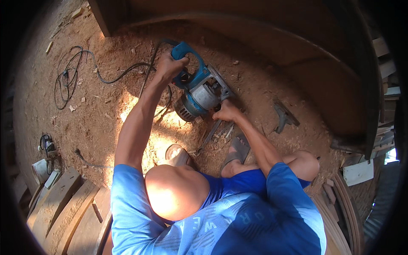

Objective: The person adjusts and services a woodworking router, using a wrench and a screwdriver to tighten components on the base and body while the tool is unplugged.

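A router [204,95] with a teal body and handle and a grey metal housing lies tilted on its side above the dirt floor, in front of my feet. My left hand [170,67] is wrapped round its teal handle at the far left. At the near right side, beside the housing and base plate [221,80], my right hand [228,111] is closed with its fingers curled. What sits in those fingers is hidden. Just below them is a dark narrow metal bar [209,138]; whether the hand touches it I cannot tell.
A black cord [123,76] trails left to a loose coil [66,80]. A large dark wooden piece [297,51] arches across the far right. A grey metal part [283,117] lies beneath it. Curved boards [63,208] are stacked at the near left, by another small tool [49,148].
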The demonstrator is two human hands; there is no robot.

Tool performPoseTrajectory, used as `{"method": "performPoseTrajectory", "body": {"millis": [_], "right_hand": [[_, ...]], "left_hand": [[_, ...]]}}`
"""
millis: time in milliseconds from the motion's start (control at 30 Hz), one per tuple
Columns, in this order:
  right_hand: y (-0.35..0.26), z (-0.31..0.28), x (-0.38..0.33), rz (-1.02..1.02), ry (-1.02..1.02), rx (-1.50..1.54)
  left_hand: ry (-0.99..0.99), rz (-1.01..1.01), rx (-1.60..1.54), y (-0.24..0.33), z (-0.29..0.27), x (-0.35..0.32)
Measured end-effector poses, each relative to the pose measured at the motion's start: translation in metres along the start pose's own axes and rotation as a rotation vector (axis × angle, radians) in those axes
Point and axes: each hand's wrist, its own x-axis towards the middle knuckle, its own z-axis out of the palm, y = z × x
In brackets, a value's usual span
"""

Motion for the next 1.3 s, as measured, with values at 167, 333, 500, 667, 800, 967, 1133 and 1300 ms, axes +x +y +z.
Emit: {"method": "performPoseTrajectory", "body": {"millis": [167,333,500,667,800,967,1133,1300], "right_hand": [[-0.002,0.047,0.020,-0.112,0.076,-0.005],[0.001,0.076,0.044,0.062,0.062,-0.048],[0.010,0.074,0.032,-0.038,0.129,0.015],[0.022,0.081,0.060,0.015,0.263,0.051],[0.066,0.071,0.096,0.128,0.330,0.127],[0.076,0.076,0.090,0.162,0.175,0.327],[0.056,0.074,0.035,-0.032,0.376,0.012],[0.069,0.051,-0.002,0.138,0.362,0.354]], "left_hand": [[-0.018,-0.007,0.207,0.012,-0.005,-0.008],[0.046,0.064,0.190,-0.027,-0.012,-0.012],[0.004,0.073,0.032,-0.037,-0.005,-0.041],[0.020,0.159,0.146,-0.026,0.001,-0.026],[0.015,0.140,0.195,-0.008,0.025,-0.008],[-0.036,0.098,0.311,-0.008,0.016,-0.010],[0.011,0.268,0.352,-0.013,0.009,-0.021],[0.080,0.273,0.359,-0.018,0.015,-0.029]]}}
